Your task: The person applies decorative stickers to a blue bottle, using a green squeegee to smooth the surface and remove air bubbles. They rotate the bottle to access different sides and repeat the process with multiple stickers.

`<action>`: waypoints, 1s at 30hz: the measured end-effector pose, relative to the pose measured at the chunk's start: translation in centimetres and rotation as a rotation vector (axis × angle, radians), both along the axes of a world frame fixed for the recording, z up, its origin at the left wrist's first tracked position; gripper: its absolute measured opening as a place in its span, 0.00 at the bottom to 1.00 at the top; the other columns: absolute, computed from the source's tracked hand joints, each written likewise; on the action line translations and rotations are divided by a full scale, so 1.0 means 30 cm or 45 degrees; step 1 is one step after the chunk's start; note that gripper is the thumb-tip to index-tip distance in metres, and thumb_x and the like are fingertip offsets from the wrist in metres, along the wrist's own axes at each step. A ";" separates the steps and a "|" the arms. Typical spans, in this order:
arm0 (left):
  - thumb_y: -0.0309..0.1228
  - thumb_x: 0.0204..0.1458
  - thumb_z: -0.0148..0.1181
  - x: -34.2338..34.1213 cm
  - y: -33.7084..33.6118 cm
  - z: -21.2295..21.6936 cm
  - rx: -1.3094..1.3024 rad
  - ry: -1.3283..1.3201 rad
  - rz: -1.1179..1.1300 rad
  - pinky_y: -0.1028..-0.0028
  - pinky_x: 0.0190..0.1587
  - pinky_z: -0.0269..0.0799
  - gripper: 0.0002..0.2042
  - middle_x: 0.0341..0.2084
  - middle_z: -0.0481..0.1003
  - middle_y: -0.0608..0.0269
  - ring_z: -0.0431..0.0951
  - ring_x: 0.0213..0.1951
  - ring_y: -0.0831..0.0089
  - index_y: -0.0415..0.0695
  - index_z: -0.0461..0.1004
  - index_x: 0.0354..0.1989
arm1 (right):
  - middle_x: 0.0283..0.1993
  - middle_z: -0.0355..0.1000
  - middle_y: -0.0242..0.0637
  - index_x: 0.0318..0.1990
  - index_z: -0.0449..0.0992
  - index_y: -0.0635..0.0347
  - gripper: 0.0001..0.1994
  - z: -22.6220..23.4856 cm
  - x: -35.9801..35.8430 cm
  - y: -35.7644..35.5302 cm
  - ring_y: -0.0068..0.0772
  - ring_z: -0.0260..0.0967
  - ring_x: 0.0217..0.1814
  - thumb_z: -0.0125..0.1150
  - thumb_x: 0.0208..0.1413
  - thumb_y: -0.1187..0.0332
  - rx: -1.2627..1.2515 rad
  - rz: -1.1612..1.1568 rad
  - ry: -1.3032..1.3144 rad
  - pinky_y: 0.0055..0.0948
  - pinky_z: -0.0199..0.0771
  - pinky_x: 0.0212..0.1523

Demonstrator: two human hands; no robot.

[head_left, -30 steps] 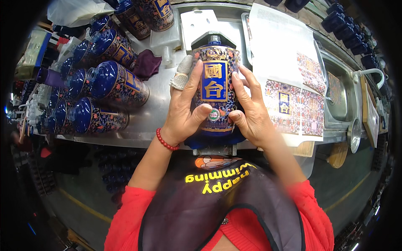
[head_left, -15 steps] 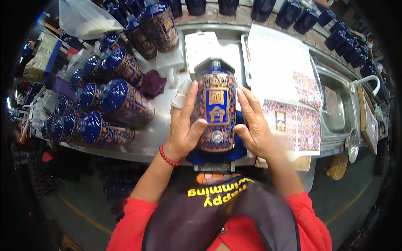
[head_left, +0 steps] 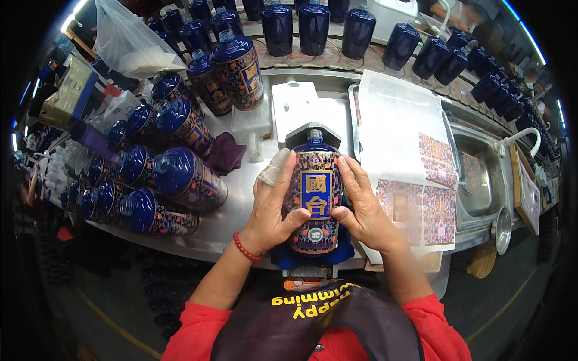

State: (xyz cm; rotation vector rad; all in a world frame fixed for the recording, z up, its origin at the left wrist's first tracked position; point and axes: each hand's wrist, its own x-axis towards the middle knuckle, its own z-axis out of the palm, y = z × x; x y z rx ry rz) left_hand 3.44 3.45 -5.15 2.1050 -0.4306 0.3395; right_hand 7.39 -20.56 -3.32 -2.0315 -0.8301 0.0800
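Observation:
A dark blue ceramic bottle with an ornate patterned label lies on its side on a blue pad at the near edge of the metal table, its neck pointing away from me. My left hand wraps its left side, thumb pressed on the label's lower front; two fingers wear white tape and the wrist has a red bead bracelet. My right hand cups the right side, thumb on the label.
Several labelled blue bottles lie stacked at the left. Plain blue bottles stand along the back. A sheet of patterned labels lies on a tray at right. A purple cloth, a white block and a plastic bag are nearby.
The view has shifted so the bottle and hands appear lower in the picture. Both hands have stayed on the bottle, fingers sliding slightly over the label.

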 end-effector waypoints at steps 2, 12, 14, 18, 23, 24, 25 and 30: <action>0.64 0.60 0.50 0.006 0.006 0.000 0.016 0.004 -0.011 0.55 0.72 0.45 0.47 0.70 0.58 0.40 0.57 0.71 0.46 0.37 0.51 0.75 | 0.76 0.44 0.60 0.76 0.49 0.62 0.42 0.005 0.001 0.002 0.62 0.55 0.74 0.58 0.64 0.48 0.000 0.013 0.017 0.46 0.60 0.71; 0.68 0.58 0.46 -0.003 0.018 -0.014 0.008 0.069 -0.040 0.53 0.72 0.40 0.50 0.72 0.53 0.38 0.52 0.73 0.44 0.39 0.47 0.77 | 0.76 0.46 0.60 0.76 0.47 0.63 0.41 0.007 0.004 0.006 0.61 0.49 0.77 0.57 0.65 0.49 0.017 0.044 0.007 0.44 0.54 0.74; 0.69 0.58 0.46 -0.002 0.019 -0.017 0.012 0.078 -0.058 0.53 0.72 0.40 0.50 0.72 0.52 0.38 0.52 0.73 0.44 0.39 0.46 0.77 | 0.75 0.46 0.59 0.77 0.46 0.63 0.41 0.007 0.001 0.007 0.61 0.49 0.77 0.57 0.66 0.50 0.000 0.048 0.003 0.44 0.53 0.74; 0.69 0.58 0.45 0.005 0.019 -0.027 -0.046 0.078 -0.079 0.53 0.72 0.39 0.50 0.73 0.52 0.38 0.51 0.73 0.44 0.39 0.45 0.77 | 0.75 0.47 0.59 0.77 0.45 0.62 0.40 0.010 -0.002 0.005 0.60 0.49 0.77 0.56 0.66 0.52 -0.008 0.052 0.016 0.44 0.53 0.74; 0.70 0.58 0.43 -0.010 0.023 -0.033 -0.052 0.042 -0.040 0.53 0.73 0.39 0.51 0.73 0.51 0.38 0.51 0.73 0.45 0.39 0.44 0.77 | 0.76 0.47 0.57 0.78 0.45 0.59 0.40 0.011 -0.004 0.002 0.58 0.50 0.77 0.56 0.67 0.52 0.016 0.048 0.004 0.43 0.53 0.75; 0.70 0.58 0.42 -0.013 0.024 -0.032 -0.041 0.049 -0.044 0.53 0.73 0.39 0.51 0.73 0.51 0.38 0.51 0.73 0.45 0.39 0.44 0.77 | 0.76 0.47 0.57 0.78 0.45 0.58 0.40 0.011 -0.004 0.003 0.58 0.50 0.78 0.55 0.67 0.51 0.012 0.049 0.000 0.43 0.53 0.75; 0.71 0.58 0.42 -0.015 0.024 -0.032 -0.049 0.033 -0.045 0.53 0.73 0.39 0.51 0.73 0.51 0.37 0.50 0.74 0.45 0.39 0.44 0.77 | 0.76 0.47 0.56 0.78 0.45 0.58 0.40 0.011 -0.003 0.004 0.58 0.50 0.78 0.55 0.67 0.50 0.007 0.052 -0.003 0.43 0.53 0.75; 0.70 0.59 0.41 -0.007 0.024 -0.036 -0.066 0.028 -0.078 0.54 0.73 0.40 0.51 0.73 0.51 0.37 0.51 0.74 0.45 0.39 0.44 0.77 | 0.76 0.47 0.56 0.78 0.45 0.58 0.41 0.012 0.000 0.004 0.57 0.48 0.78 0.53 0.67 0.46 -0.004 0.068 0.020 0.43 0.51 0.75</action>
